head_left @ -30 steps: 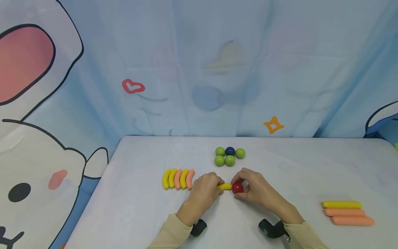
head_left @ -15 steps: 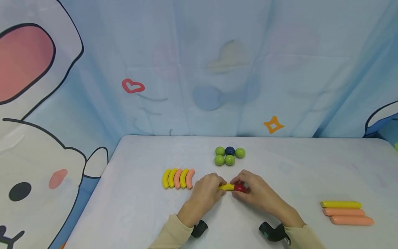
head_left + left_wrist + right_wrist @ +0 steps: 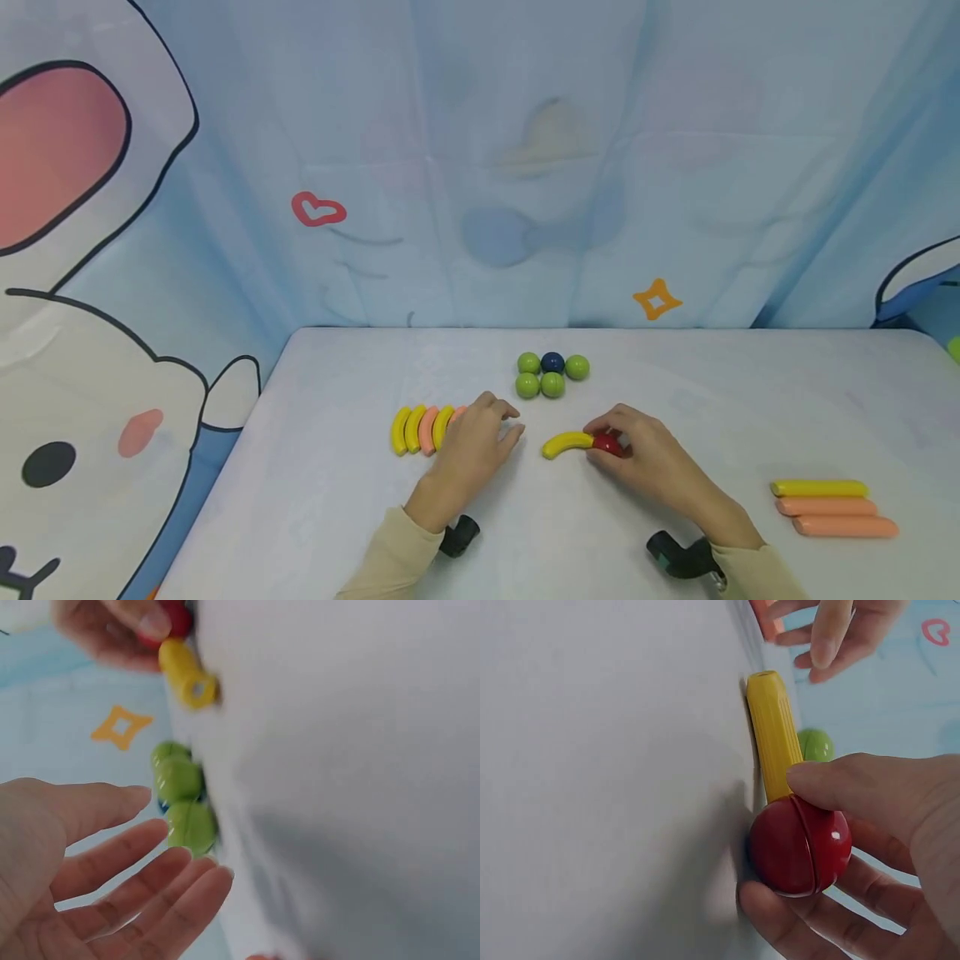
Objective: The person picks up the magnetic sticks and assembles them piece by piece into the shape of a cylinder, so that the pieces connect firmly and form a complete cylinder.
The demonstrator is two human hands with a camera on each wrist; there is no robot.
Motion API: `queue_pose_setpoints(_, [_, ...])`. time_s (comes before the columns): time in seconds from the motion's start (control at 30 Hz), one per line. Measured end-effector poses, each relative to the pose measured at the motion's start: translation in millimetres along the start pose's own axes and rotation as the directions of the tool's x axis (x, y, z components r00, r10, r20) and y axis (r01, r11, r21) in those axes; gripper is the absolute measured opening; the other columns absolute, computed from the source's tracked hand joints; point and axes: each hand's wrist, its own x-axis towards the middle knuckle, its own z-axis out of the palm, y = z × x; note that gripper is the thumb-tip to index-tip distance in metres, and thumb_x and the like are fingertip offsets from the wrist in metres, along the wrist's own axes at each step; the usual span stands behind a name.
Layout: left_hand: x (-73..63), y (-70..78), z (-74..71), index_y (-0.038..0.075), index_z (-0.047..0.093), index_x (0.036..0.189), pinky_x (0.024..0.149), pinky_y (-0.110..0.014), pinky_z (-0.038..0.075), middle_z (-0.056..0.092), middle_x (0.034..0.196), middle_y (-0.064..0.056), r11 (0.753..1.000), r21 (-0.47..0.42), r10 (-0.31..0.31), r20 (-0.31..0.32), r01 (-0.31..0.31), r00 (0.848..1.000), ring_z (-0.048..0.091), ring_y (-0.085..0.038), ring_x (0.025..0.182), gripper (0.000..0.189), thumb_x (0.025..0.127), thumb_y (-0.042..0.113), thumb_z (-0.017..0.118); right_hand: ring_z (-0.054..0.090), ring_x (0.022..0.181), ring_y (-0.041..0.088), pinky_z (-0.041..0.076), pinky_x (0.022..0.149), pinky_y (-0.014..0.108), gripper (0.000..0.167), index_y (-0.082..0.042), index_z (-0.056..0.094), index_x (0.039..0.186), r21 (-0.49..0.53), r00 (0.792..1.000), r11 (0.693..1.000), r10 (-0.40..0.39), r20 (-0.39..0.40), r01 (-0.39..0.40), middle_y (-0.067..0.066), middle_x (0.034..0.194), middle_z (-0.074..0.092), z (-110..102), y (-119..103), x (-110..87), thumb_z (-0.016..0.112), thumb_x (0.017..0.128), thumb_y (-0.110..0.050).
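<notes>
My right hand [image 3: 656, 458] holds a glossy red ball [image 3: 784, 844] between thumb and fingers, low over the white table. From the ball juts a yellow curved piece [image 3: 564, 443], its outer end pointing left; ball and piece meet end to end. Seen in the right wrist view, the thumb lies by that joint. My left hand [image 3: 471, 450] is apart from the piece, fingers loosely spread and holding nothing. It hovers by the right end of a row of yellow and orange curved pieces [image 3: 413, 429] and partly hides the last of them.
Green balls [image 3: 528, 385] and a dark blue ball [image 3: 552, 362] sit grouped behind the hands. At the right lie one yellow straight stick [image 3: 819, 489] and two orange straight sticks [image 3: 843, 526]. A patterned blue curtain [image 3: 420, 250] hangs behind the table's back edge.
My left hand has let go of the yellow curved piece and moved left. My right hand has shifted slightly right with the red ball, and the yellow piece has come along.
</notes>
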Motion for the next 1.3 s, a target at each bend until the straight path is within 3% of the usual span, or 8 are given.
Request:
queue_pose_setpoints(0.13, [14.4,-1.6,-8.6,0.003,0.075,0.114,0.076,-0.027,0.058,0.068,0.107,-0.008,1.000,-0.006,0.004,-0.028,-0.004,1.000,0.066,-0.019,0.087,0.023,0.098,0.018,0.077,0.059,0.085,0.015,0.058,0.074,0.031,0.028,-0.005,0.075,0.112,-0.004,0.999,0.999,0.032,-0.032,-0.032,0.001,0.101,0.067,-8.9,10.7,-5.8,0.086,0.087,-0.011])
queue_pose_setpoints(0.23, [27.0,1.1,-10.2,0.002,0.073,0.117,0.078,-0.027,0.058,0.066,0.111,-0.008,0.998,0.020,0.054,-0.020,-0.053,0.998,0.065,-0.019,0.093,0.025,0.097,0.017,0.077,0.059,0.085,0.017,0.058,0.072,0.031,0.030,-0.004,0.074,0.113,-0.020,0.997,0.998,0.054,-0.062,-0.055,0.004,0.102,0.067,-14.7,19.0,-9.6,0.086,0.087,-0.011])
queue_pose_setpoints(0.43, [52.7,14.9,2.9,0.002,0.069,0.128,0.083,-0.022,0.058,0.063,0.121,-0.008,0.970,0.116,0.205,0.065,-0.212,0.977,0.063,-0.017,0.106,0.032,0.100,0.016,0.074,0.060,0.085,0.019,0.057,0.070,0.028,0.030,-0.001,0.073,0.112,-0.038,0.991,0.996,0.073,-0.113,-0.077,0.007,0.102,0.067,-22.3,30.9,-16.8,0.086,0.086,-0.010])
queue_pose_setpoints(0.63, [66.1,25.8,19.2,0.005,0.066,0.135,0.075,-0.022,0.057,0.061,0.126,-0.006,0.928,0.264,0.228,0.151,-0.262,0.962,0.060,-0.016,0.109,0.035,0.103,0.019,0.070,0.060,0.085,0.019,0.057,0.070,0.027,0.031,-0.001,0.073,0.111,-0.029,0.989,0.995,0.097,-0.110,-0.100,0.008,0.103,0.067,-25.2,36.4,-20.7,0.086,0.086,-0.011])
queue_pose_setpoints(0.73, [66.7,27.9,23.0,0.006,0.067,0.133,0.077,-0.024,0.058,0.063,0.126,-0.005,0.914,0.301,0.234,0.162,-0.274,0.959,0.062,-0.017,0.112,0.031,0.103,0.017,0.069,0.060,0.085,0.019,0.057,0.071,0.028,0.030,-0.001,0.073,0.111,-0.028,0.988,0.995,0.096,-0.120,-0.100,0.008,0.102,0.068,-26.9,37.5,-22.1,0.087,0.085,-0.010])
queue_pose_setpoints(0.87, [62.8,28.9,26.0,0.007,0.069,0.130,0.080,-0.027,0.059,0.065,0.122,-0.004,0.915,0.284,0.243,0.175,-0.285,0.954,0.065,-0.016,0.112,0.030,0.102,0.018,0.071,0.060,0.085,0.019,0.057,0.071,0.026,0.031,0.000,0.073,0.111,-0.026,0.987,0.996,0.084,-0.133,-0.089,0.009,0.102,0.068,-29.2,38.2,-23.0,0.087,0.085,-0.009])
queue_pose_setpoints(1.03, [52.0,34.5,30.0,0.008,0.072,0.127,0.076,-0.021,0.056,0.065,0.113,-0.001,0.916,0.244,0.278,0.185,-0.318,0.943,0.063,-0.011,0.097,0.033,0.098,0.025,0.077,0.061,0.085,0.020,0.059,0.072,0.029,0.031,0.000,0.073,0.110,-0.024,0.986,0.996,0.087,-0.139,-0.091,0.009,0.102,0.068,-29.5,38.1,-22.8,0.087,0.085,-0.009])
queue_pose_setpoints(1.3, [34.6,39.2,34.2,0.005,0.067,0.138,0.076,-0.017,0.054,0.063,0.118,-0.006,0.922,0.225,0.265,0.224,-0.314,0.938,0.061,-0.013,0.098,0.036,0.106,0.021,0.064,0.061,0.085,0.021,0.059,0.072,0.032,0.031,0.001,0.074,0.110,-0.036,0.985,0.995,0.092,-0.149,-0.098,0.010,0.102,0.069,-28.5,41.2,-23.3,0.087,0.085,-0.011])
